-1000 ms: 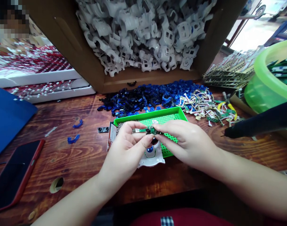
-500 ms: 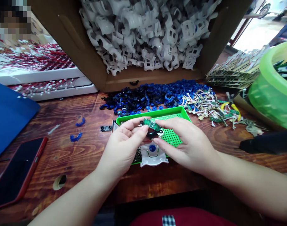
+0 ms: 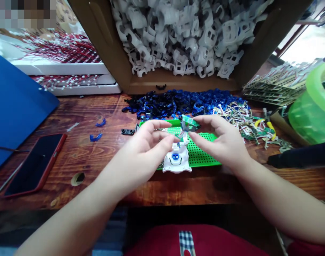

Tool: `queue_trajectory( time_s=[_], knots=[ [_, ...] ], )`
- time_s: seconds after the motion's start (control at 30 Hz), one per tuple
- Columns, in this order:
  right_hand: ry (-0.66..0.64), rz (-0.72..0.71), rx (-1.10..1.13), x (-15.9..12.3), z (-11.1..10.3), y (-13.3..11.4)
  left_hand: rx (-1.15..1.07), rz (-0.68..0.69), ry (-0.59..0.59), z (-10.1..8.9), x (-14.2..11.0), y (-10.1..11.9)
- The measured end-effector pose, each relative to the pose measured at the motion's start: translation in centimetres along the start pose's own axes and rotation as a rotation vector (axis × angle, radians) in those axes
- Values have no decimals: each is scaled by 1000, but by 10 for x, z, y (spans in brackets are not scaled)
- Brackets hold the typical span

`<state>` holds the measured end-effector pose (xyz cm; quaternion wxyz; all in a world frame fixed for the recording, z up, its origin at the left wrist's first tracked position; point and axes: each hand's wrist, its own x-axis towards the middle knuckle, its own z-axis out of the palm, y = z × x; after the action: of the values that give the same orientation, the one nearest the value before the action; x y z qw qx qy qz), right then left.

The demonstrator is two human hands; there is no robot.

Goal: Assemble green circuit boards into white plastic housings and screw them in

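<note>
One circuit board (image 3: 189, 121), partly covered by fingers, sits pinched in the right hand (image 3: 223, 141) above a green tray (image 3: 205, 153); whether the left hand (image 3: 146, 151) grips the nearby white housing (image 3: 177, 164) cannot be told.

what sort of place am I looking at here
Probably a small assembly workshop: white plastic shells crowd a brown box, blue parts lie heaped on the wooden bench, and red wires sit in white trays.
</note>
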<state>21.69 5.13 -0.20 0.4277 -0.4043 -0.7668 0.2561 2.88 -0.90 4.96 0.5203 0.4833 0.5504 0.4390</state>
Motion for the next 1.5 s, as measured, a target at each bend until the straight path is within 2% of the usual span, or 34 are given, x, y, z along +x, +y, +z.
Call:
queue_trajectory(
  time_s=[0.07,0.13,0.2,0.27,0.4,0.47,0.63,0.77,0.83,0.93,1.1,1.2,1.3,1.43,1.5],
  knots=[
    [-29,220,211,2,0,4,230,53,5,-8,-20,0],
    [-93,402,387,3,1,3,369,-76,-103,-13,-40,-8],
    [-155,513,515,4,3,1,308,-229,-208,-11,-56,-23],
    [-196,575,604,4,6,-1,188,-290,-172,-5,-65,-40],
    [-216,616,635,3,13,-2,79,-256,11,8,-60,-57],
    [-194,596,618,2,16,-2,156,-201,62,9,-53,-55],
    [-189,570,607,2,20,-1,766,29,165,4,-35,-42],
    [-219,588,668,2,21,2,1241,227,230,8,-23,-41],
    [-228,602,685,2,21,2,1357,251,233,11,-17,-46],
    [-252,618,714,0,22,2,1380,250,201,14,-7,-53],
    [-285,636,768,-2,24,3,1301,229,212,14,1,-56],
    [-265,641,803,-1,20,2,1125,203,234,13,1,-53],
    [-175,614,868,-1,13,-3,711,124,224,14,1,-47],
    [-53,502,971,-2,2,-11,-8,49,113,18,7,-35],
    [-29,453,983,-3,-1,-12,-191,-14,59,19,13,-30]
  ],
)
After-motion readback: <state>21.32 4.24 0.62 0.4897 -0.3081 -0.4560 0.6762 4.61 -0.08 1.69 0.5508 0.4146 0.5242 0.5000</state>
